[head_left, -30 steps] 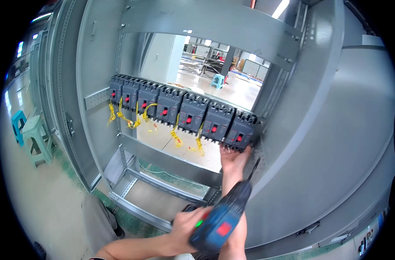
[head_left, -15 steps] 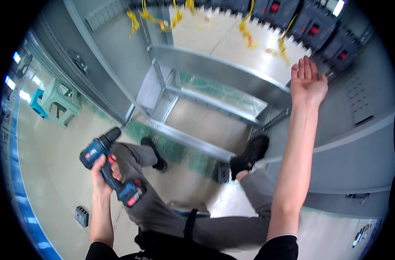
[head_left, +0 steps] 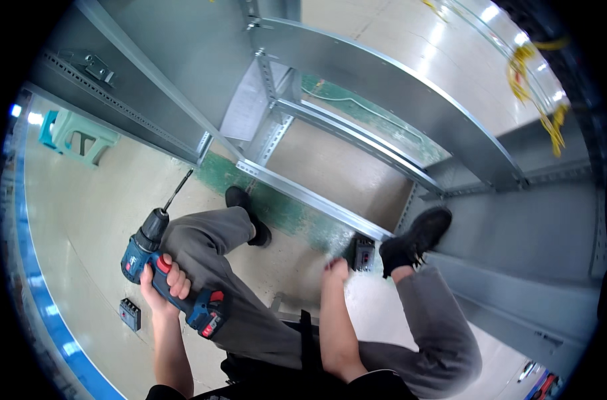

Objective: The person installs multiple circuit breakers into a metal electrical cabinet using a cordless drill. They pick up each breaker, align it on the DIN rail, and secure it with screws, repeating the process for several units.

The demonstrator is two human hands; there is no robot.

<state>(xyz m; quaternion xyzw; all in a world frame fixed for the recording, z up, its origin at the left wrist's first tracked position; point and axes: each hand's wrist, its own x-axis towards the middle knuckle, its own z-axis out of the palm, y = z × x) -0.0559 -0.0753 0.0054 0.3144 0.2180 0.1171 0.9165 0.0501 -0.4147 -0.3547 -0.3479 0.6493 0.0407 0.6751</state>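
My left hand (head_left: 165, 285) is closed round the handle of a blue and black cordless drill (head_left: 143, 250). A long thin bit (head_left: 179, 190) sticks out of its chuck, angled up and to the right. Low between my legs is my right hand (head_left: 337, 269), its fingers blurred and partly turned from view. Just right of it, on the floor beside my shoe, stands a dark grey circuit breaker (head_left: 364, 254); whether the hand touches it or holds anything does not show.
A grey metal cabinet frame (head_left: 317, 203) with perforated rails stands ahead, a wide panel (head_left: 383, 90) across it. Yellow cords (head_left: 550, 123) hang at upper right. Another breaker (head_left: 130, 314) lies on the left floor, and plastic stools (head_left: 83, 137) stand farther left.
My right hand has come down from the raised breakers at upper right to the floor between my legs. The view has tilted downward. My left hand keeps its grip on the drill, whose bit now shows.
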